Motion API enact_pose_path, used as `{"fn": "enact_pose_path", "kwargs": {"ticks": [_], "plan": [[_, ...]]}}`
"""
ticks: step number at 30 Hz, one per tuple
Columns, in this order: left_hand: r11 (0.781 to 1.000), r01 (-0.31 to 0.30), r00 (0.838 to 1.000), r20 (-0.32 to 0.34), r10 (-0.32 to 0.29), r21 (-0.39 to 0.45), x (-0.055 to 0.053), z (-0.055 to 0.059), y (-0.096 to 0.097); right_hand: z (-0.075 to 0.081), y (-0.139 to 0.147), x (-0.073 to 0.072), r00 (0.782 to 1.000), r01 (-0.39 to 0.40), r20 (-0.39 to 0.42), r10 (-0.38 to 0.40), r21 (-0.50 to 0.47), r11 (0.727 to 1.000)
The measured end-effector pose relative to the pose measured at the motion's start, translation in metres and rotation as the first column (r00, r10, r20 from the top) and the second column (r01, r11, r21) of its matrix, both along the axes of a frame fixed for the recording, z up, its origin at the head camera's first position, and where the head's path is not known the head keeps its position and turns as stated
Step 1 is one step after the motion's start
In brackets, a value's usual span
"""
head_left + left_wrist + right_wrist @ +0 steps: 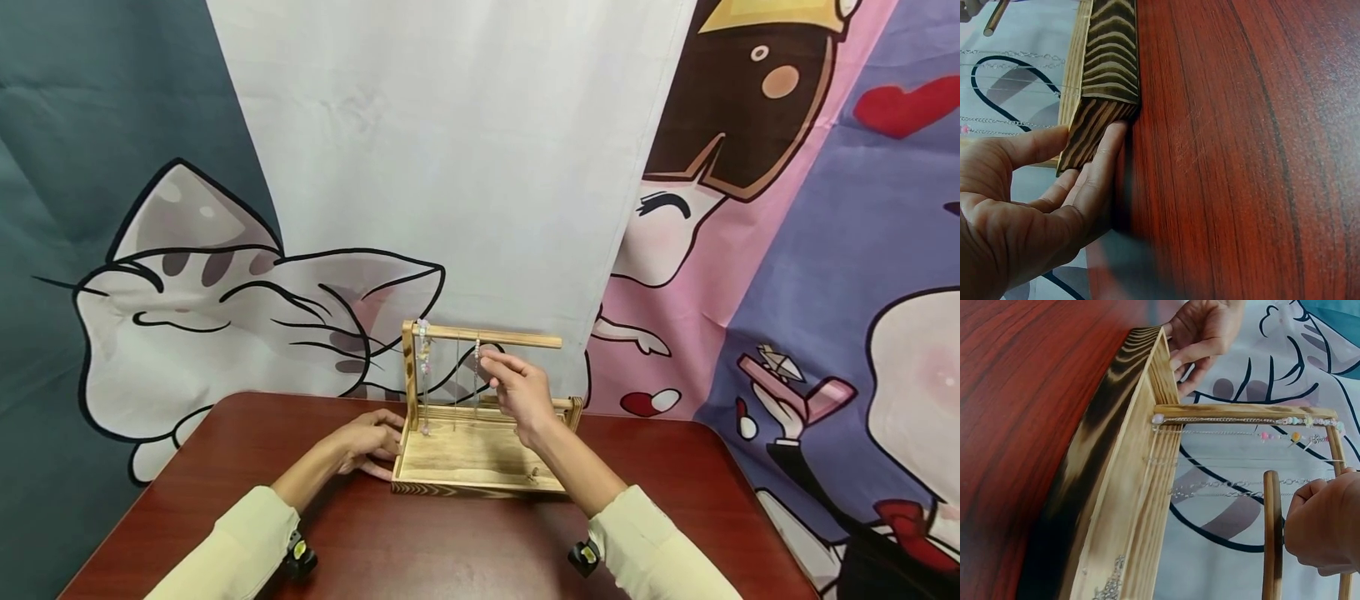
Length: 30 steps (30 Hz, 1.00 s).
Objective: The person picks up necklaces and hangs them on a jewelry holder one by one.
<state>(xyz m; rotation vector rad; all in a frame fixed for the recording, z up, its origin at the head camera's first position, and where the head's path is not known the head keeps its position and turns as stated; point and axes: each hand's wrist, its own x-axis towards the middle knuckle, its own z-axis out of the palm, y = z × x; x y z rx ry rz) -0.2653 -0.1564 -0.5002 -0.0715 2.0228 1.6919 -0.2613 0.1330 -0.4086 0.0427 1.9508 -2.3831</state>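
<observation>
Steadily, the left hand is bracing the wooden stand while the right hand is working at a necklace.
Near the tabletop's back edge, the left is gripping the stand's left end; the right, fingers curled, is seemingly pinching the necklace hanging from the top bar. Keeping the chain clear of the other strands should be preventing tangles.

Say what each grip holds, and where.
The left grip holds the wooden tray by its left end. Whether the right grip pinches a necklace near its top cannot be told.
</observation>
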Motion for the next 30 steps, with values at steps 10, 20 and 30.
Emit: {"fn": "enact_pose_path", "kwargs": {"ticks": [10, 20, 30], "plan": [[1.0, 0.005, 1.0, -0.003, -0.005, 0.004, -0.002, -0.002, -0.002, -0.008, 0.015, 0.005, 0.999, -0.026, 0.021, 0.026, 0.013, 1.0], [1.0, 0.011, 1.0, -0.005, -0.011, 0.007, -0.002, -0.004, -0.002, -0.026, 0.029, 0.014, 1.0, 0.001, 0.021, -0.002, 0.038, 0.999], [1.0, 0.018, 1.0, -0.007, -0.018, 0.009, -0.003, -0.004, -0.002, -0.042, 0.034, 0.025, 1.0, -0.009, 0.009, 0.008, 0.063, 0.998]]}}
